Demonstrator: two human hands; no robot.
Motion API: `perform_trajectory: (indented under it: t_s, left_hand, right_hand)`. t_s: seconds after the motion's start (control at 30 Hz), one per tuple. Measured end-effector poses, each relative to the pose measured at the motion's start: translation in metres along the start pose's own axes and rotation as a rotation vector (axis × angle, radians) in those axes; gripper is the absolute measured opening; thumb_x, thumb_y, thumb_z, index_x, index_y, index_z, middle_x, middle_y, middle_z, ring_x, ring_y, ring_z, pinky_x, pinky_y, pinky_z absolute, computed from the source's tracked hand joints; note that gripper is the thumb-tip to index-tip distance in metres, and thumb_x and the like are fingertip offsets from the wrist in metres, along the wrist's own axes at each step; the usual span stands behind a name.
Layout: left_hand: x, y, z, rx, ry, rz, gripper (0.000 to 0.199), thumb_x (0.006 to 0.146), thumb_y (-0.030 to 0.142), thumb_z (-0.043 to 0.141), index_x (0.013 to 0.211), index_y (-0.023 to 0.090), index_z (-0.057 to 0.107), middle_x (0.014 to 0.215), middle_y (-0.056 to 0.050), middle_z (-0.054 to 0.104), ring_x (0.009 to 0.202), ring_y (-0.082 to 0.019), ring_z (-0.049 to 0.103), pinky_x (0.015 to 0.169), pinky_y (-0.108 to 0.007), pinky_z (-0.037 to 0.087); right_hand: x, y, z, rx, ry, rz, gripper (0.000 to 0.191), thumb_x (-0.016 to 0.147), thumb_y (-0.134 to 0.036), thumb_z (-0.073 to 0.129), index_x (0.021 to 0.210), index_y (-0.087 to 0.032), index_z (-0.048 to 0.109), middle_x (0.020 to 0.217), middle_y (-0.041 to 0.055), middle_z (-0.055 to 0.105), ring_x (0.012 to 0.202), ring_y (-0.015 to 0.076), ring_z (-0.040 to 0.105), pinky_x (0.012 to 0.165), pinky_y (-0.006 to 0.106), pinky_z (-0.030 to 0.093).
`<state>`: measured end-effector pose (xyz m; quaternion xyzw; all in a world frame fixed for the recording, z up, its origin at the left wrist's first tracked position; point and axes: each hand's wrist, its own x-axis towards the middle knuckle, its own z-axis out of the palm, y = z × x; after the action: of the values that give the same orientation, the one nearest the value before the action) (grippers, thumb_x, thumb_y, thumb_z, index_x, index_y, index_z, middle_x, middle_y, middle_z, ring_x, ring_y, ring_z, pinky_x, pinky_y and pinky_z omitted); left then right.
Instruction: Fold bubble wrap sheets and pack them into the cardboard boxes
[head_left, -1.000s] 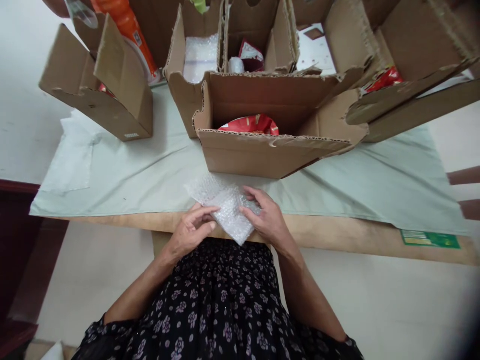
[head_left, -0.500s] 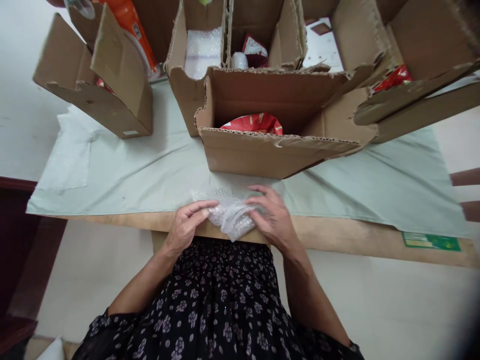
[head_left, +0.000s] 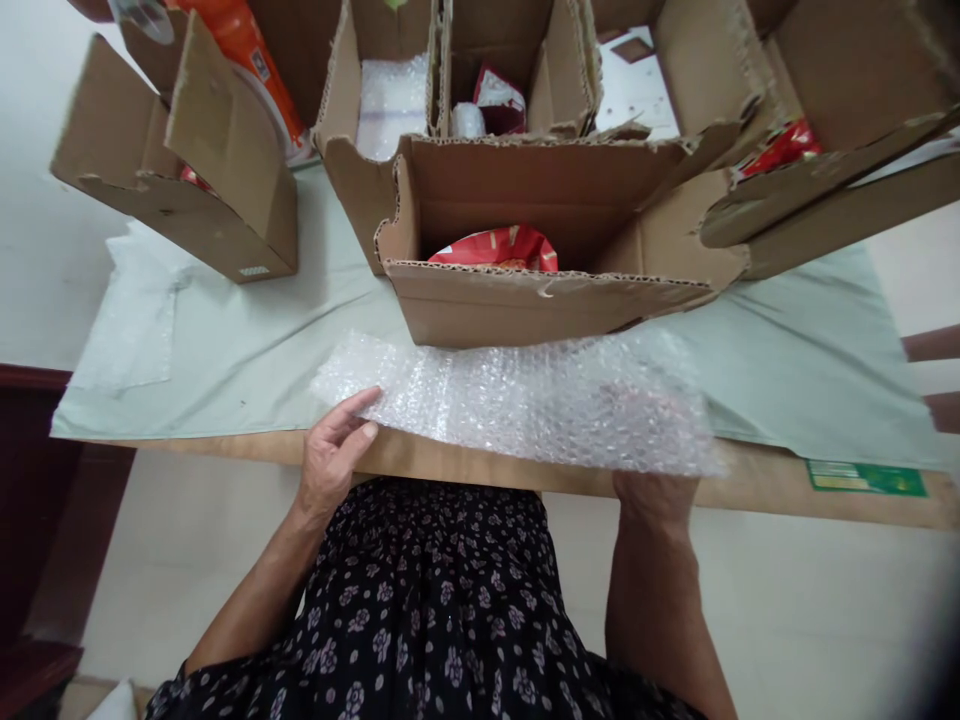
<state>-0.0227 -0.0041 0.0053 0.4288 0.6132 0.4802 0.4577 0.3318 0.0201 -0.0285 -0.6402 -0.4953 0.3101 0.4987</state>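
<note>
two hands, one long sheet of bubble wrap [head_left: 487, 395]. the sheet lies stretched left to right along the near side of the table, before the one near cardboard box [head_left: 480, 310]; whether its far edge touches that box i cannot tell. the left hand [head_left: 330, 450] has its forefinger on the sheet's left part, thumb and forefinger spread apart. the right hand [head_left: 652, 430] is under or behind the sheet's right part, blurred through the plastic; i cannot tell whether it grips.

one red packet [head_left: 502, 248] sits in the near box. behind that box, three open boxes show in a row, the left one [head_left: 349, 190] with folded wrap inside; those at far right overlap too much to count. at far left stand one small box [head_left: 232, 240] and one orange bottle [head_left: 247, 60], with more pale wrap [head_left: 127, 330] lying nearer.

the near box bounds the far side of the sheet. pale green cloth [head_left: 795, 370] shows to its right and left, and the wooden edge [head_left: 765, 480] runs along the near side, one green card [head_left: 866, 477] at its right end.
</note>
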Motion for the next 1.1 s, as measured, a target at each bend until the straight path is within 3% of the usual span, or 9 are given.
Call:
perform_trajectory:
  t_s: [0.1,0.27,0.33,0.47,0.6,0.7,0.83,1.0,1.1]
  left_hand:
    - [-0.004,-0.003,0.002,0.141,-0.09,-0.001,0.05,0.085,0.039,0.078,0.132,0.023,0.076,0.139,-0.01,0.073,0.114,-0.027,0.071,0.108,-0.045,0.055]
    - [-0.006,-0.002,0.001,0.19,-0.115,-0.031,0.051,0.087,0.038,0.076,0.135,0.023,0.073,0.138,-0.01,0.072,0.107,-0.023,0.07,0.107,-0.044,0.054]
    - [-0.006,-0.002,-0.001,0.146,-0.113,-0.045,0.049,0.087,0.038,0.077,0.133,0.023,0.074,0.133,-0.01,0.074,0.101,-0.021,0.07,0.102,-0.04,0.056]
    - [-0.004,-0.006,-0.003,0.043,-0.081,-0.078,0.043,0.087,0.036,0.079,0.128,0.022,0.077,0.113,-0.008,0.077,0.097,-0.019,0.073,0.096,-0.035,0.058]
    - [-0.003,-0.007,-0.002,-0.006,-0.018,-0.056,0.031,0.089,0.032,0.078,0.118,0.023,0.081,0.095,-0.003,0.077,0.085,-0.015,0.072,0.091,-0.03,0.058]
    - [-0.003,-0.003,-0.002,0.025,0.022,0.059,0.024,0.089,0.032,0.078,0.111,0.024,0.084,0.112,-0.004,0.079,0.097,-0.018,0.073,0.099,-0.032,0.057]
    - [-0.004,0.0,-0.002,0.063,0.014,0.085,0.026,0.089,0.035,0.076,0.112,0.023,0.083,0.117,-0.007,0.08,0.11,-0.022,0.074,0.106,-0.037,0.057]
    - [-0.013,0.003,-0.009,0.145,-0.132,-0.172,0.042,0.088,0.041,0.075,0.122,0.016,0.077,0.104,-0.01,0.081,0.082,-0.02,0.077,0.075,-0.033,0.064]
    - [-0.016,0.012,-0.014,0.328,-0.083,-0.001,0.033,0.094,0.037,0.068,0.118,0.017,0.077,0.087,-0.004,0.077,0.069,-0.016,0.072,0.07,-0.031,0.063]
  right_hand:
    - [0.002,0.007,-0.005,0.177,0.115,0.162,0.037,0.09,-0.056,0.065,0.102,-0.022,0.073,0.105,0.0111,0.08,0.094,0.0302,0.077,0.085,0.049,0.061]
    - [-0.002,-0.002,-0.022,0.397,-0.074,0.308,0.069,0.096,-0.08,0.038,0.108,-0.023,0.075,0.115,0.0148,0.08,0.103,0.0321,0.078,0.079,0.046,0.062]
    - [-0.007,-0.005,-0.03,0.265,-0.134,0.276,0.066,0.093,-0.08,0.048,0.113,-0.023,0.075,0.12,0.0147,0.079,0.109,0.0327,0.077,0.082,0.046,0.062]
    - [-0.024,-0.013,-0.034,-0.294,-0.316,0.112,0.06,0.081,-0.059,0.079,0.13,-0.024,0.073,0.116,0.0114,0.08,0.101,0.0307,0.075,0.088,0.048,0.061]
    - [-0.032,-0.024,-0.024,-0.518,-0.384,-0.122,0.028,0.096,-0.045,0.064,0.109,-0.024,0.077,0.088,0.0055,0.079,0.082,0.0252,0.072,0.08,0.045,0.058]
    - [-0.024,-0.04,-0.02,-0.507,-0.285,-0.367,0.018,0.102,-0.035,0.061,0.097,-0.024,0.075,0.087,0.0029,0.078,0.081,0.0218,0.072,0.079,0.04,0.054]
    - [-0.002,-0.057,-0.019,-0.568,0.018,-0.597,0.006,0.1,-0.024,0.067,0.097,-0.024,0.073,0.092,0.0024,0.078,0.085,0.0211,0.071,0.083,0.039,0.049]
    - [0.021,-0.041,-0.013,-0.694,0.064,-0.748,0.008,0.1,-0.02,0.066,0.102,-0.025,0.073,0.092,0.0022,0.078,0.087,0.0222,0.069,0.085,0.041,0.045]
    - [0.026,-0.036,-0.011,-0.713,0.05,-0.845,0.013,0.099,-0.017,0.067,0.107,-0.025,0.072,0.091,0.0019,0.077,0.088,0.0216,0.068,0.086,0.041,0.044]
